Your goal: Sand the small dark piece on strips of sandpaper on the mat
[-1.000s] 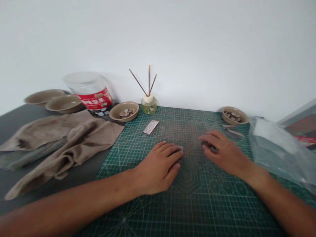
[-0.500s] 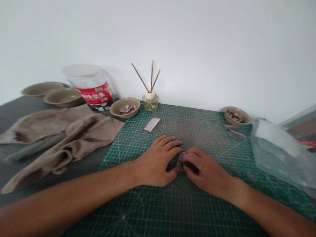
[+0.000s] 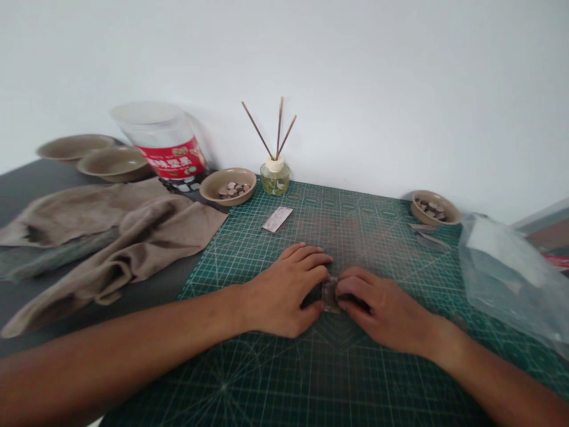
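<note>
Head view: the small grey piece (image 3: 329, 295) lies on the green cutting mat (image 3: 288, 379) between the left hand (image 3: 288, 290), fingers spread at the piece's edge, and the right hand (image 3: 380, 305), curled, its pinch indiscernible, where light, even bracing should best prevent slipping.

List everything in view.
wall: 1, white, back
table: 1, grey, left
mat: 1, green, centre
back bowls: 2, brown, back left
jar: 1, clear/red, back left
cloth: 1+, brown, left
bundle: 1, greyish, by cloth
left bowl: 1, brown, by diffuser
diffuser: 1, greenish, by wall
strip: 1, pale, on mat
right bowl: 1, brown, back right
chips: several, brownish, left and right bowls
scraps: 2+, grey, by right bowl
bag: 1, translucent, right
edge item: unclear, red, far right
piece: 1, greyish, between hands
left hand: 1, bare, at piece
right hand: 1, bare, at piece
</note>
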{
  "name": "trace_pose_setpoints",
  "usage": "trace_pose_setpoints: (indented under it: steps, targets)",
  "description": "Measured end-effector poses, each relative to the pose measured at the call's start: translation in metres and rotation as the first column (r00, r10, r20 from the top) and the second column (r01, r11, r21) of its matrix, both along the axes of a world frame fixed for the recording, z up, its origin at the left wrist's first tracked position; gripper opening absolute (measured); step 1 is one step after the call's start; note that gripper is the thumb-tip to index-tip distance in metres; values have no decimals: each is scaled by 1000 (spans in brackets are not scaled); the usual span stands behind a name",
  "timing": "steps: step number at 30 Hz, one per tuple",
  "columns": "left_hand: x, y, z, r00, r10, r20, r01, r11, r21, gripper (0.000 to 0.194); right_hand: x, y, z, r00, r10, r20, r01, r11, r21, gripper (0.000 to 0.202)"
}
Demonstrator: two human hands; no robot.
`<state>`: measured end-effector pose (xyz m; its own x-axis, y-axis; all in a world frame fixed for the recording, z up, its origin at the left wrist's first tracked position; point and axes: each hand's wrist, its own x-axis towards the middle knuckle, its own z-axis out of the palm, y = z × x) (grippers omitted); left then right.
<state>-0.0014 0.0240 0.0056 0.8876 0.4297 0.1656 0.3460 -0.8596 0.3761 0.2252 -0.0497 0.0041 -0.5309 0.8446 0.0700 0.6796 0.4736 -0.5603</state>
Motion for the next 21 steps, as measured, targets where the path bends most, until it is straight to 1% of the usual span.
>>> trace_pose_setpoints:
  steps: [3, 6, 9, 11, 13, 16, 21]
  targets:
    - [-1, 4, 2, 1000, -24, 2, 24, 999, -21, 37, -4, 0, -1, 1000, 25, 11, -25, 1000, -5, 8]
    - [-2, 7, 3, 999, -35, -2, 35, 998, -47, 39, -4, 5, -3, 998, -54, 26, 53, 998, 41, 9]
    - [-2, 7, 3, 1000, -29, 3, 29, 998, -64, 39, 1, 9, -2, 992, -124, 8, 124, 992, 31, 7]
    - [-2, 7, 2, 1000, -19, 10, 20, 997, -72, 38, 3, 7, 0, 995, -103, 0, 103, 995, -4, 6]
    - [-2, 7, 1, 1000, -11, 13, 12, 996, -83, 37, 4, 3, 0, 999, -48, -7, 48, 998, -27, 7]
    - [-2, 6, -2, 1000, 9, 16, -7, 995, -100, 38, 2, -1, -2, 1000, 1, -19, -2, 999, -33, 9]
    - [-2, 5, -6, 998, 54, 34, -51, 995, -83, 40, 1, 2, -3, 997, -56, -47, 55, 998, -19, 10]
